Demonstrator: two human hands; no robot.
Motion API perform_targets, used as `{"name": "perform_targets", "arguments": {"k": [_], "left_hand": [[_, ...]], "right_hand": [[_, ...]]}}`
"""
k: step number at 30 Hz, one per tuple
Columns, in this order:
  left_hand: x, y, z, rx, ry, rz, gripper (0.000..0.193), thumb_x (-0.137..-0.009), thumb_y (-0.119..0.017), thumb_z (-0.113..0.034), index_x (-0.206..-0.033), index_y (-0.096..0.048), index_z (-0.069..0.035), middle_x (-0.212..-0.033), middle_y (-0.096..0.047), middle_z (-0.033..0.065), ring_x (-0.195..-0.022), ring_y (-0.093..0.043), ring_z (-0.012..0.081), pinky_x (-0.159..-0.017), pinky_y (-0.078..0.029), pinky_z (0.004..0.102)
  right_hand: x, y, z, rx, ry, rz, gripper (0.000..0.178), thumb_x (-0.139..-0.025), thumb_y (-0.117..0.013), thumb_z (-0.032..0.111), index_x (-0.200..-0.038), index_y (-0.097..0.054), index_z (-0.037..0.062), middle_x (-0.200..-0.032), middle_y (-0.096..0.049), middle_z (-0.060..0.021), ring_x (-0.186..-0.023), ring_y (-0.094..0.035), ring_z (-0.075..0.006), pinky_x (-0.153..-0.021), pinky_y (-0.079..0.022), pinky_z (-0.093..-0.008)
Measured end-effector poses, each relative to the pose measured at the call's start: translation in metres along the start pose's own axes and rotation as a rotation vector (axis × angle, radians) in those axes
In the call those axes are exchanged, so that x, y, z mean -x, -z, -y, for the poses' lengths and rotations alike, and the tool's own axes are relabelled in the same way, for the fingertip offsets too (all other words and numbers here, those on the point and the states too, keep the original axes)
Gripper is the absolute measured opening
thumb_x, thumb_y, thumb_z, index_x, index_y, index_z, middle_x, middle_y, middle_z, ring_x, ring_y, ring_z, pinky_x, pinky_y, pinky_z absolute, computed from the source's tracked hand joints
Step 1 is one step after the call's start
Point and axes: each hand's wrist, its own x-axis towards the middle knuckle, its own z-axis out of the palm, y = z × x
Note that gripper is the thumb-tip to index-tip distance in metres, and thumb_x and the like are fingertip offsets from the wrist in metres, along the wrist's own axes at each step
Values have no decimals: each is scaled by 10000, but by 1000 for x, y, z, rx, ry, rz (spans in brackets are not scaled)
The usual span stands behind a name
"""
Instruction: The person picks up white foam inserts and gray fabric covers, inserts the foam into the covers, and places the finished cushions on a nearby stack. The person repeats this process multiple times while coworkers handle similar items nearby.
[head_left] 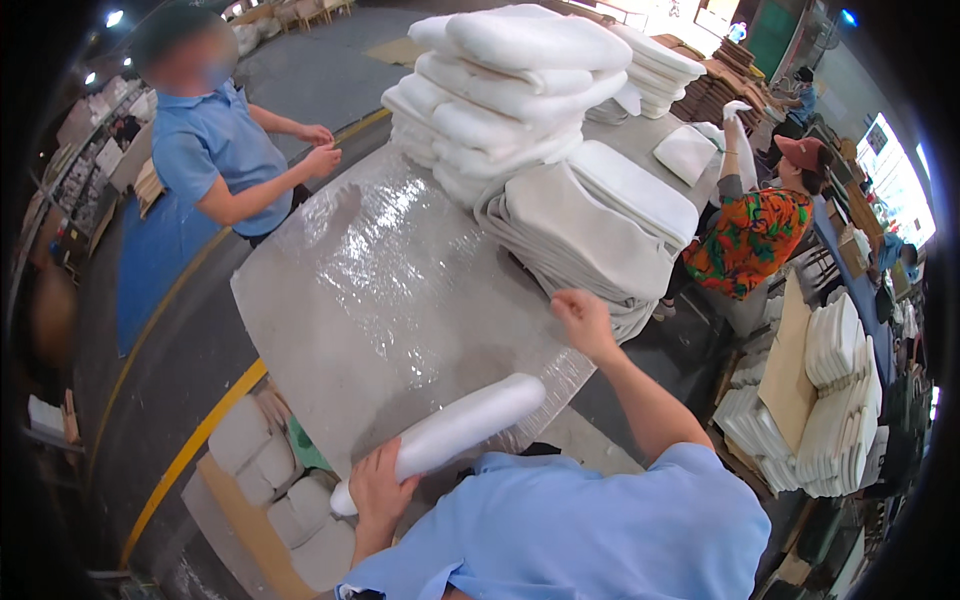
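My left hand [378,488] is wrapped round one end of a roll of clear stretch film [470,418], which lies slantwise along the near edge of the table [300,290]. A shiny sheet of clear film [400,270] lies spread and wrinkled over the tabletop beyond the roll. My right hand [584,322] is closed, by the near end of a stack of folded off-white fabric pieces [590,220]; whether its fingers pinch the film is too small to tell. Behind that stack rises a tall pile of thick white padding [510,90].
Across the table at the left stands a person in a blue shirt [225,150], hands raised. At the right, a person in a patterned shirt [755,235] handles white cloth. Grey padded pieces [250,450] lie below the table's left side. Stacked white panels [830,400] stand at the right.
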Motion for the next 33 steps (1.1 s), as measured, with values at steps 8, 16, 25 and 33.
{"name": "perform_targets", "arguments": {"k": [8, 16, 25, 33], "left_hand": [[14, -9, -2, -117, 35, 30, 689, -640, -894, -271, -1263, -633, -133, -1162, -708, 124, -1054, -671, 353, -909, -509, 484], [24, -16, -10, -115, 53, -40, 695, -596, -891, -225, -1246, -656, -159, -1186, -712, 76, -1047, -676, 314, -917, -510, 462], [25, -15, -5, -90, 14, -27, 625, -609, -865, -200, -1199, -668, -138, -1132, -722, 74, -1028, -681, 306, -892, -526, 442], [31, 1, -10, -31, -56, 84, 557, -667, -831, -227, -1189, -664, -125, -1155, -706, 87, -1049, -674, 323, -887, -540, 442]], "right_hand": [[-115, 6, -8, 544, 90, -108, 368, -938, -679, 346, -1163, -722, 58, -1244, -655, -160, -1214, -569, -357, -1003, -455, -494], [-144, -10, -27, 480, 42, -6, 387, -1006, -584, 383, -1223, -725, 96, -1274, -659, -160, -1212, -574, -383, -1013, -460, -501], [-105, 42, 30, 158, 185, -175, 351, -1032, -566, 280, -1270, -702, 62, -1179, -698, -177, -1036, -651, -368, -898, -507, -436], [-35, 98, 166, -72, 297, 55, 278, -1027, -587, 213, -1116, -702, -23, -751, -545, -67, -717, -476, -119, -659, -420, -303]]}}
